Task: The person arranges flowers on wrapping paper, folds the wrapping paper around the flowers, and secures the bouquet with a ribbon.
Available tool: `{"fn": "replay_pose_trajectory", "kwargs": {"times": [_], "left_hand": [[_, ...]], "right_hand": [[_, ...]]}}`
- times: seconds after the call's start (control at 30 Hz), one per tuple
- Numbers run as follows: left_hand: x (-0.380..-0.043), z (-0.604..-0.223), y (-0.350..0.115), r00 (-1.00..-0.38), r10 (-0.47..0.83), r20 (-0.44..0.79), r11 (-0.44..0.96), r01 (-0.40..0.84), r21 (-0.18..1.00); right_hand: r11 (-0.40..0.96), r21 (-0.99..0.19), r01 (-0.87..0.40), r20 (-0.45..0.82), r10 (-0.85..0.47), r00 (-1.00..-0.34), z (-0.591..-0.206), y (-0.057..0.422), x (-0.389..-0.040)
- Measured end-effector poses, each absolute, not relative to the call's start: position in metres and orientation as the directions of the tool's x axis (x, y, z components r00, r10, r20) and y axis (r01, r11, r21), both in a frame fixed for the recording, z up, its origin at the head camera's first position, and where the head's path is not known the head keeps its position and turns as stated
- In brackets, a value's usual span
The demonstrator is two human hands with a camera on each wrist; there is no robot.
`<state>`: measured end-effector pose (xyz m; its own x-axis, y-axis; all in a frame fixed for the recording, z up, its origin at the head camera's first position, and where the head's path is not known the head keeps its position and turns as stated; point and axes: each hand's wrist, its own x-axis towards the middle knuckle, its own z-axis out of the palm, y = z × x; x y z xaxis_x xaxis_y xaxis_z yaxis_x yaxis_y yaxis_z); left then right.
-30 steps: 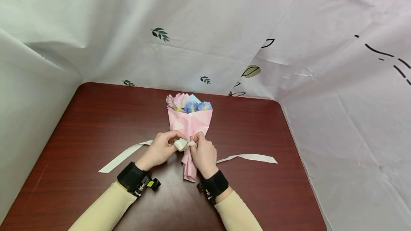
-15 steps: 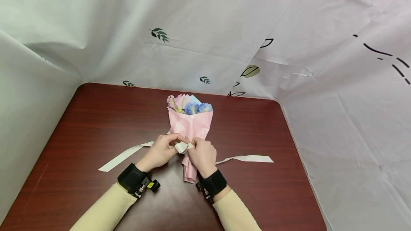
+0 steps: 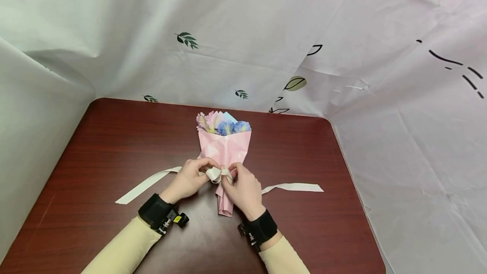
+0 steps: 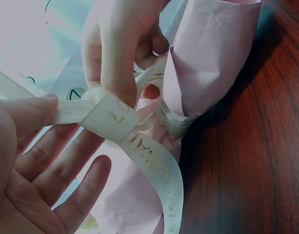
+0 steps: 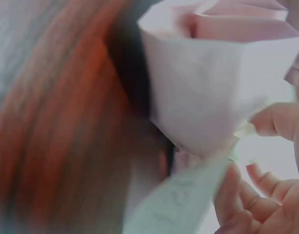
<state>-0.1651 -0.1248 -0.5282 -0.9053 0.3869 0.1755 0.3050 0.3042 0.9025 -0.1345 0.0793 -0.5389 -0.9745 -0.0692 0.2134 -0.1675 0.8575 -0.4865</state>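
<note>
A bouquet wrapped in pink paper (image 3: 225, 143) lies on the table, its pink flowers (image 3: 211, 121) and blue flowers (image 3: 233, 127) toward the back. Round its narrow neck a cream ribbon (image 3: 214, 175) forms a bow. My left hand (image 3: 187, 181) pinches the left loop between thumb and forefinger; in the left wrist view its other fingers (image 4: 66, 168) spread out below the ribbon (image 4: 110, 119), which carries gold lettering. On the other side my right hand (image 3: 243, 188) holds the right loop with thumb and fingertips. The paper-wrapped handle (image 5: 193, 87) looms close in the blurred right wrist view.
One ribbon tail (image 3: 146, 185) trails left across the dark red table (image 3: 114, 138), and another tail (image 3: 296, 187) lies to the right. White sheeting (image 3: 228, 33) with leaf prints stands round the table's back and sides. Black wrist straps hold the cameras.
My right hand has loosened from a tight grip on the knot, its wrist swinging right and its fingers spreading about the right loop. My left hand keeps its pinch; the bow sits slightly lower.
</note>
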Motion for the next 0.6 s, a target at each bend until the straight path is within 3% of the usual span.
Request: {"fn": "replay_pose_trajectory", "kwargs": {"times": [0.17,0.3,0.43,0.6], "left_hand": [[-0.166,-0.527,-0.123,-0.907,0.385,0.173,0.310,0.303,0.901],[-0.166,-0.526,-0.122,-0.898,0.393,0.198,0.304,0.331,0.894],[-0.166,-0.527,-0.120,-0.885,0.407,0.228,0.294,0.363,0.884],[-0.168,-0.528,-0.119,-0.876,0.418,0.241,0.294,0.382,0.876]], "right_hand": [[0.807,-0.547,-0.225,0.237,-0.108,-0.965,-0.523,0.086,-0.127],[0.724,-0.574,-0.381,0.349,-0.204,-0.915,-0.510,0.085,-0.124],[0.682,-0.526,-0.508,0.461,-0.273,-0.844,-0.501,0.080,-0.124],[0.673,-0.480,-0.562,0.536,-0.282,-0.796,-0.499,0.075,-0.127]]}}
